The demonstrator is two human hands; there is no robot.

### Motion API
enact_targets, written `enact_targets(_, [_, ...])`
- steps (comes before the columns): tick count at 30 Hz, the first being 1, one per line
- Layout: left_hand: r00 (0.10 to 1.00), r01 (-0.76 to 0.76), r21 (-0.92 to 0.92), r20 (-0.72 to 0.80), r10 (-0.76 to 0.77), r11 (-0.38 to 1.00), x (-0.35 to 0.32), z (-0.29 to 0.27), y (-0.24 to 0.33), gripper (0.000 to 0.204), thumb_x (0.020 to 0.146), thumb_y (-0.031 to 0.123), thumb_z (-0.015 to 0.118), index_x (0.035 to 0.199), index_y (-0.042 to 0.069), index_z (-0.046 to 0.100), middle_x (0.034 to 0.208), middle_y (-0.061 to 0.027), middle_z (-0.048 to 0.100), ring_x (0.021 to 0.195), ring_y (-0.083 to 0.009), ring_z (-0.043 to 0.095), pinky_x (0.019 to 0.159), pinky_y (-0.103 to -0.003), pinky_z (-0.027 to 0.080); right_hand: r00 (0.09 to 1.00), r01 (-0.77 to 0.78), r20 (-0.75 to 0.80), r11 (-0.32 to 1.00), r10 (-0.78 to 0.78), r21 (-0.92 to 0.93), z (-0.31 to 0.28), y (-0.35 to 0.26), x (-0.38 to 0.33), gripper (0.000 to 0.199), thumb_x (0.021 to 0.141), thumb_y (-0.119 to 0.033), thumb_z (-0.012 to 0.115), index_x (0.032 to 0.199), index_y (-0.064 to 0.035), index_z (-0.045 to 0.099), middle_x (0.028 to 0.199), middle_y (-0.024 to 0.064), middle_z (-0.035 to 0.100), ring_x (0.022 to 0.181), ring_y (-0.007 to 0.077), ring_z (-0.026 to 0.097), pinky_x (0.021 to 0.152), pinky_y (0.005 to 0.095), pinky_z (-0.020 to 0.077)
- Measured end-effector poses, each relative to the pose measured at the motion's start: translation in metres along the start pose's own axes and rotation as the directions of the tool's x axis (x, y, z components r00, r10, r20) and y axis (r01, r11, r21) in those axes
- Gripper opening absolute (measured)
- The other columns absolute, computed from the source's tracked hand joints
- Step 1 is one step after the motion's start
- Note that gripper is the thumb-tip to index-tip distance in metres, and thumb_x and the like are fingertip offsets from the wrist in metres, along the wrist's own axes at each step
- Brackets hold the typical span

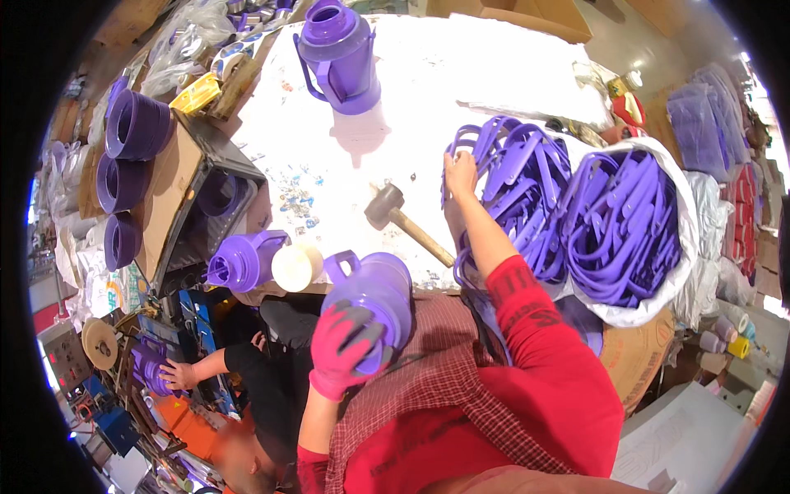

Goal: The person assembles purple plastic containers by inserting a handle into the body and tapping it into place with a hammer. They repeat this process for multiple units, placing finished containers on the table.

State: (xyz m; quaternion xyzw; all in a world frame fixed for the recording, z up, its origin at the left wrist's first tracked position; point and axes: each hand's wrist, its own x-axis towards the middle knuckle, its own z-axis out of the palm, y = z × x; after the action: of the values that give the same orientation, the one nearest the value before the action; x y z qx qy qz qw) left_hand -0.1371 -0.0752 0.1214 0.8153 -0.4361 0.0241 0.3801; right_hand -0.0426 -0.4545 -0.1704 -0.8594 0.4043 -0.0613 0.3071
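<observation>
My left hand, in a pink and grey glove, grips a purple jug body by its neck end. The jug lies tilted against my lap at the table's near edge, its side handle toward the table. Farther right, my bare right hand has its fingers closed on a purple strap handle at the left side of a heap of handles; the fingers partly hide it. Between my hands a mallet with a dark head and wooden shaft lies on the white tabletop.
A finished-looking purple jug stands at the far side. Another jug lies left, beside a cream round piece. More handles fill a white sack at right. Stacked purple rings sit far left. A co-worker's hand works lower left.
</observation>
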Motion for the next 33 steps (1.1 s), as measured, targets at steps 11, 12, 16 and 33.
enact_targets(11, [0.961,0.24,-0.227,-0.084,-0.265,0.944,-0.054,0.017,-0.017,0.072,0.077,0.051,0.074,0.125,0.001,0.056,0.131,-0.0243,0.054,0.122,-0.0462,0.05,0.107,-0.061,0.036,0.957,0.264,-0.186,0.932,-0.221,0.249,-0.052,-0.003,-0.002,0.018,0.088,-0.009,0.069,0.104,-0.0003,0.07,0.086,0.0146,0.072,0.078,0.0249,0.069,0.078,0.0328,0.0521])
enact_targets(12, [0.912,0.357,-0.292,-0.096,-0.399,0.887,-0.053,0.019,-0.026,0.063,0.09,0.045,0.067,0.129,-0.004,0.053,0.133,-0.0226,0.054,0.126,-0.0413,0.051,0.108,-0.052,0.039,0.947,0.312,-0.085,0.823,-0.309,0.474,-0.071,-0.02,-0.019,0.019,0.09,-0.01,0.067,0.106,-0.0001,0.068,0.086,0.0102,0.069,0.075,0.0205,0.065,0.074,0.0309,0.0509])
enact_targets(16, [0.576,0.558,-0.792,0.152,-0.803,0.25,-0.039,0.031,-0.07,0.056,0.104,0.033,0.046,0.147,-0.003,0.038,0.137,-0.0168,0.053,0.122,-0.027,0.055,0.101,-0.037,0.046,0.86,-0.299,0.314,0.1,-0.402,0.949,-0.148,-0.09,-0.118,0.028,0.094,-0.007,0.062,0.121,-0.0003,0.057,0.078,-0.0007,0.057,0.058,0.0079,0.05,0.053,0.0231,0.0416])
enact_targets(33, [0.403,0.681,-0.729,0.451,-0.797,-0.068,-0.026,0.038,-0.091,0.052,0.094,0.013,0.057,0.143,-0.001,0.045,0.098,-0.0037,0.059,0.085,-0.0105,0.057,0.076,-0.022,0.046,0.535,-0.822,0.837,0.158,-0.115,0.547,-0.087,-0.098,-0.234,0.032,0.098,-0.02,0.063,0.126,-0.0074,0.061,0.073,-0.0091,0.047,0.059,0.0002,0.042,0.051,0.0143,0.0333])
